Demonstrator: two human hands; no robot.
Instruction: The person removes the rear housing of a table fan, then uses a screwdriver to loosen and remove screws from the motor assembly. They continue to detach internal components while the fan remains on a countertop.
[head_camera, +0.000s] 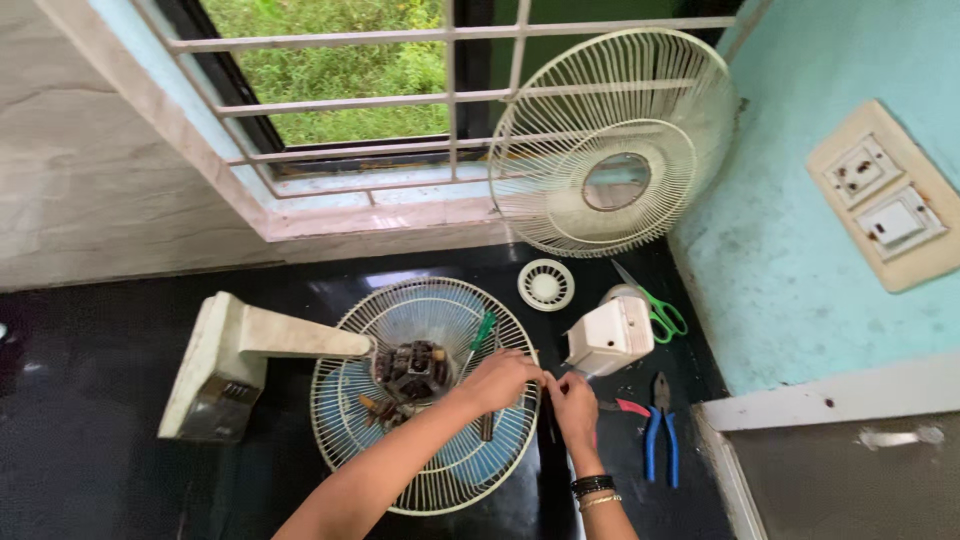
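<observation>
While cream fan guard (425, 395) lies flat, left hand (500, 380), right hand (573, 400) pinch its rim.

Glossy black floor (100, 400) with fan stand (225, 365), rear grille (425, 395), blue pliers (660, 435), green scissors (655, 305).

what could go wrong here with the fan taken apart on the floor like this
1. Both hands, left hand and right hand, work together at the rim of the rear fan guard; its thin wires might pinch or scratch fingers.
2. The bare motor has loose wires that could snag.
3. The scissors and blue pliers lie close to the right arm and could get knocked.
</observation>
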